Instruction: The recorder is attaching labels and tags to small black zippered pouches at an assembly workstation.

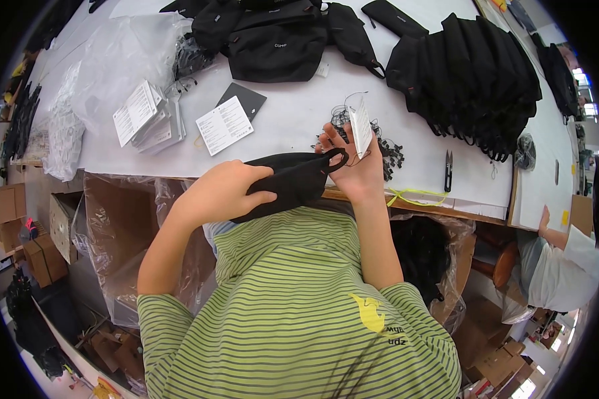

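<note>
Left hand gripped the black pouch at the tabletop's near edge while right hand fingers pinched its loop and a white tag.

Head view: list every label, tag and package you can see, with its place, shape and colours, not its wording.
White hang tag: narrow, in the right hand.
Printed card: white rectangle, table centre.
Card stack: white, left of it.
Dark card: grey, behind the printed card.
Clear plastic bags: crumpled, far left.
</note>
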Motion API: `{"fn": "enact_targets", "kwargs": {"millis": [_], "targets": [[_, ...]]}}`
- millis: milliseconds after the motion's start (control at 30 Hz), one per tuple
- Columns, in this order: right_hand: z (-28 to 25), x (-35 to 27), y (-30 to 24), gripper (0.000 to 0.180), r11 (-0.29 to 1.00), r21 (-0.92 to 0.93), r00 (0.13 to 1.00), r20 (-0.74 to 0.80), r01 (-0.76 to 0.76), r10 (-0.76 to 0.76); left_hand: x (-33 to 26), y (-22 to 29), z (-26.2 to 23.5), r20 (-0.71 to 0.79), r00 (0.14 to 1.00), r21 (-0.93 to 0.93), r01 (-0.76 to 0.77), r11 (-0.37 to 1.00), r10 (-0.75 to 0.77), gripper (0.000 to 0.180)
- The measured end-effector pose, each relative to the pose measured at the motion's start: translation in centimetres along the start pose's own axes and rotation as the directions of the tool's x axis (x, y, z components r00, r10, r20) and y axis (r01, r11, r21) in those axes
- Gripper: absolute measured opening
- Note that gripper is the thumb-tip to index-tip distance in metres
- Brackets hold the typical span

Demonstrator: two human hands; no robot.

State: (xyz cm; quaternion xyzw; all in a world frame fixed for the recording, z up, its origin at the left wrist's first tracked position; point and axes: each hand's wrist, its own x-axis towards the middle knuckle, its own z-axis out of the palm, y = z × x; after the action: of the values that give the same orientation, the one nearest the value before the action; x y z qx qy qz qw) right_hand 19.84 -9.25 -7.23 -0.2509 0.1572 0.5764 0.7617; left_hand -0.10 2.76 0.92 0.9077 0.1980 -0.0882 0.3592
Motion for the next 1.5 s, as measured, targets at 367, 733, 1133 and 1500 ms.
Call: {"fn": "enact_targets", "kwargs": {"millis": [367, 733, 1133, 1500], "targets": [[-0.8, 0.5, -2.2, 0.027, 0.994, 0.1, 0.932, 0.355, 0.045, -0.078, 0.3, 0.7, -0.7, 0.137, 0.99, -0.232, 0.053, 0.971, -0.021, 0.035], [-1.0, -0.6, -6.1, 0.021, 0.943, 0.27, 0.928, 0.262, 0.195, -0.267, -0.2, 0.2, -0.5, 0.146, 0.989, -0.315, 0.013, 0.949, 0.035, 0.037], [-3.2, -1.7, -0.5, 0.031, 0.973, 0.012, 0.95, 0.222, -0.229, 0.221, 0.1, -0.8, 1.8, 0.195, 0.971, -0.357, -0.06, 0.932, 0.137, 0.037], [-2.1, -1.5, -4.5, 0.031, 0.994, 0.11, 0.945, 0.322, 0.017, -0.052, 0.1, -0.5, 1.3, 0.309, 0.947, -0.357, 0.027, 0.934, 0.091, 0.047]]}}
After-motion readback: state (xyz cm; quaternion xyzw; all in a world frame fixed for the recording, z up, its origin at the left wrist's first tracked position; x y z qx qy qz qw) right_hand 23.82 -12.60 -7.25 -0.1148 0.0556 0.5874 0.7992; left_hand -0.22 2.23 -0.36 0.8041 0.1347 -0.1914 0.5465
